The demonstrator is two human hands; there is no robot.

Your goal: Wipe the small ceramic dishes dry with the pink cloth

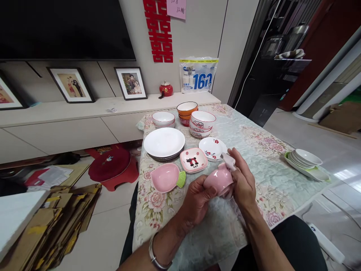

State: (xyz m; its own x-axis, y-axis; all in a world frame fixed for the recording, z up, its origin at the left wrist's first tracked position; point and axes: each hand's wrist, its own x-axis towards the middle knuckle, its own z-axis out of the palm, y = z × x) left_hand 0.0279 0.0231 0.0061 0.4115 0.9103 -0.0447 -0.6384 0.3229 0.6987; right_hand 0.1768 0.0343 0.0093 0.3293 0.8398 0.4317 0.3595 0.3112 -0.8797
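Note:
Both of my hands are together over the near part of the table, around a glossy pink bowl (218, 179) tilted on its side. My left hand (197, 197) grips the bowl's left side, thumb on the outer wall. At its right side, my right hand (244, 184) is closed around a pale, cloth-like piece (229, 161) that sticks up past the bowl's edge. The right fingertips are partly hidden behind the bowl. Left of my hands lies a pink dish with a green leaf-shaped end (166, 177). A square cat dish (193, 159) and flower-patterned plates (213, 147) sit just beyond.
White plates (164, 141) are stacked at the table's left. White bowls (163, 119), orange bowls (187, 109) and red-rimmed bowls (202, 121) stand behind. Small white dishes (306, 157) rest on a tray at right. A red stool (113, 167) and flattened cardboard (56, 222) are on the floor left.

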